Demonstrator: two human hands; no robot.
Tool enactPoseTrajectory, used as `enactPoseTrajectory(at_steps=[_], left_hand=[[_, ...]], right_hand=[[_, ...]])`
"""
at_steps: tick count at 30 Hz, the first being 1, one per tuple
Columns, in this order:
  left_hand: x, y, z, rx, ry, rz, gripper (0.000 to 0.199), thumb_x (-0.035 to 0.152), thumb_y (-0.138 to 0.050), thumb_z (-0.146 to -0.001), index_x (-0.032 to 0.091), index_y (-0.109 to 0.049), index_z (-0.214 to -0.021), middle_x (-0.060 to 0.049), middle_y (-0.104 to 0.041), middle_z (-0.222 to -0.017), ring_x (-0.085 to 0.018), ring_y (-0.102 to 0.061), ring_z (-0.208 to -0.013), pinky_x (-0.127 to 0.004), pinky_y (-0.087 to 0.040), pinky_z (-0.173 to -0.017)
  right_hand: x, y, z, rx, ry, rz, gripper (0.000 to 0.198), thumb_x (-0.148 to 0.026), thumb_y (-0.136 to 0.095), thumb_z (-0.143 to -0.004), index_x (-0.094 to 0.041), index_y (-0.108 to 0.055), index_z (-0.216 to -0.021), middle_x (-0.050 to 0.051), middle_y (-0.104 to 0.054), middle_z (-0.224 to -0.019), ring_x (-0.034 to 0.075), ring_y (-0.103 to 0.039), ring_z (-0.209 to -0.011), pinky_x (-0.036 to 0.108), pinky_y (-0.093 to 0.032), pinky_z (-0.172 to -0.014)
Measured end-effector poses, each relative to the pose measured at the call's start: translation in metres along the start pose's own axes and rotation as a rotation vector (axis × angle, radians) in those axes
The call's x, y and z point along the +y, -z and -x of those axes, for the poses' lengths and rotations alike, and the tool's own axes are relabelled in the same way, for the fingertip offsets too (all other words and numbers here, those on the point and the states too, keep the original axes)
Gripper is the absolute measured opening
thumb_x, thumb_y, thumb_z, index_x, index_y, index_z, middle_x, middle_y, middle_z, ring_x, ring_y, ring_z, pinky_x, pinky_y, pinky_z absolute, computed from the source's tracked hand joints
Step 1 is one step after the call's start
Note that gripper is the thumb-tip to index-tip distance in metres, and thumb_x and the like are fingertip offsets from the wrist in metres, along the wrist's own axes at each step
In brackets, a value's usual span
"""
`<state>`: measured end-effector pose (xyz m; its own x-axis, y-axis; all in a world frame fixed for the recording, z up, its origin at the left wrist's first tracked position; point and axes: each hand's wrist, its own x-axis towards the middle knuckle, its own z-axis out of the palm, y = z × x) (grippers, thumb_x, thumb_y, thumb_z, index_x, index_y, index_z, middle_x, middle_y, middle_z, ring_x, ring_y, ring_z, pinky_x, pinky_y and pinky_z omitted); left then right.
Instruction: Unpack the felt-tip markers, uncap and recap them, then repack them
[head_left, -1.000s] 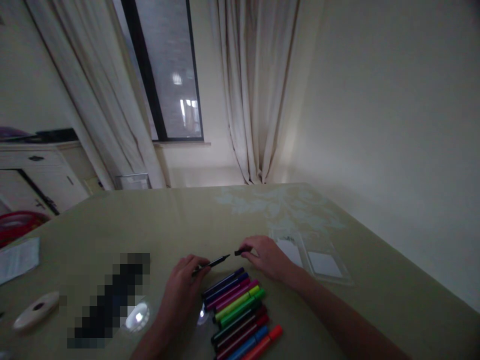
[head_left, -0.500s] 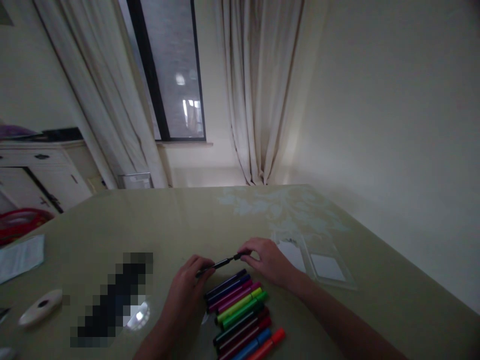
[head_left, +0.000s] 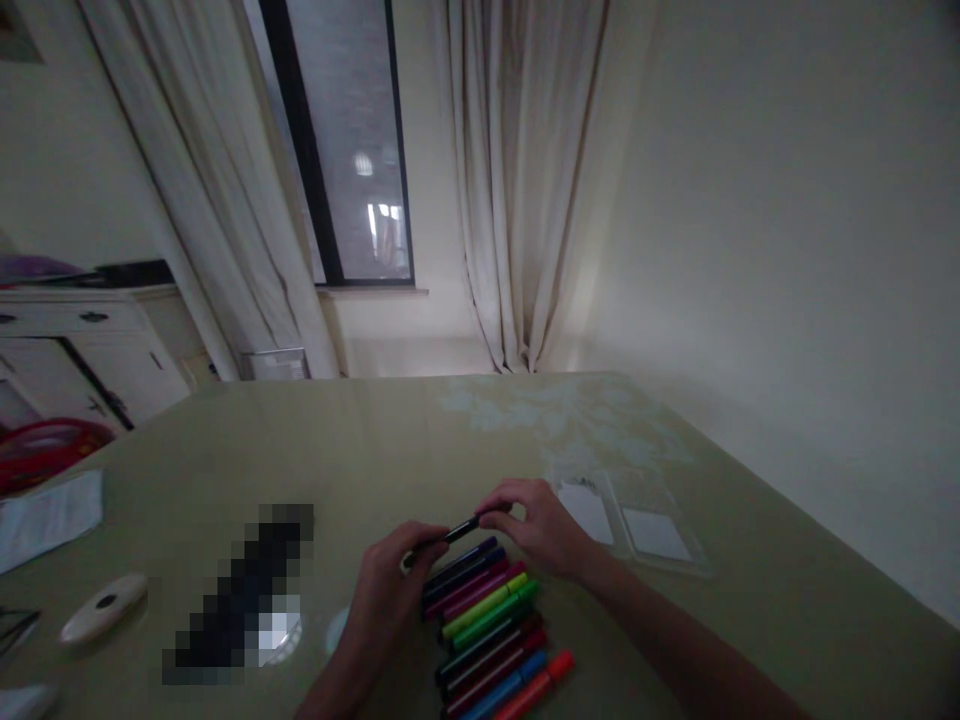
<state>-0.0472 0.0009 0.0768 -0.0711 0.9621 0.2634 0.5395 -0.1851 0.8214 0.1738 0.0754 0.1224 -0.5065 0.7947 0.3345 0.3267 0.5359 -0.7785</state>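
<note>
A black marker [head_left: 461, 529] is held level between my two hands, above the far end of a row of markers. My left hand [head_left: 391, 572] pinches its left end between thumb and fingers. At the other end, the fingertips of my right hand [head_left: 534, 522] close on the cap end, which they partly hide. Below lie several coloured markers side by side, among them a yellow-green marker [head_left: 484, 607], a green marker [head_left: 495, 616], a blue marker [head_left: 504, 688] and a red-orange marker [head_left: 536, 686].
An open clear plastic case [head_left: 626, 540] with white cards lies right of my right hand. Left on the table [head_left: 360, 450] are a pixelated dark object [head_left: 240, 600], a pale oval object [head_left: 103, 608] and a paper sheet [head_left: 56, 515]. A red basket [head_left: 52, 450] stands beyond the left edge.
The black marker's cap end and body, joined by a thin section before, now form one continuous length. My left hand has moved slightly right, closer to my right hand.
</note>
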Motion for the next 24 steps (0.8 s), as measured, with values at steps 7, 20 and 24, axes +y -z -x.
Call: enactPoseTrajectory(at_steps=[7,20,24], left_hand=[[0.002,-0.009,0.0,-0.075,-0.064,-0.048,0.024,0.043,-0.058,-0.094,0.027,-0.076,-0.1,-0.001,-0.081,-0.095,-0.021,-0.074,-0.088,-0.03,-0.056,-0.08],[0.0,-0.022,0.012,-0.112,-0.164,-0.363,0.046,0.053,-0.051,-0.097,0.02,-0.074,-0.12,-0.014,-0.073,-0.126,-0.033,-0.064,-0.12,-0.053,-0.045,-0.107],[0.004,-0.047,0.036,-0.222,-0.305,-0.596,0.091,0.082,-0.057,-0.08,0.028,-0.049,-0.153,-0.013,-0.043,-0.163,-0.042,-0.039,-0.149,-0.062,-0.031,-0.119]], right_hand=[[-0.009,0.018,0.012,-0.051,0.004,0.18,0.013,-0.029,-0.073,-0.091,-0.022,-0.082,-0.097,0.005,-0.081,-0.093,0.021,-0.073,-0.088,0.031,-0.051,-0.082],[0.078,0.08,0.083,0.251,-0.36,0.763,0.029,-0.029,-0.063,-0.093,-0.015,-0.073,-0.116,0.017,-0.068,-0.12,0.032,-0.061,-0.116,0.044,-0.046,-0.104],[0.082,0.074,0.084,0.249,-0.403,0.766,0.029,-0.028,-0.063,-0.093,-0.019,-0.072,-0.119,0.015,-0.067,-0.122,0.031,-0.061,-0.115,0.044,-0.046,-0.103]])
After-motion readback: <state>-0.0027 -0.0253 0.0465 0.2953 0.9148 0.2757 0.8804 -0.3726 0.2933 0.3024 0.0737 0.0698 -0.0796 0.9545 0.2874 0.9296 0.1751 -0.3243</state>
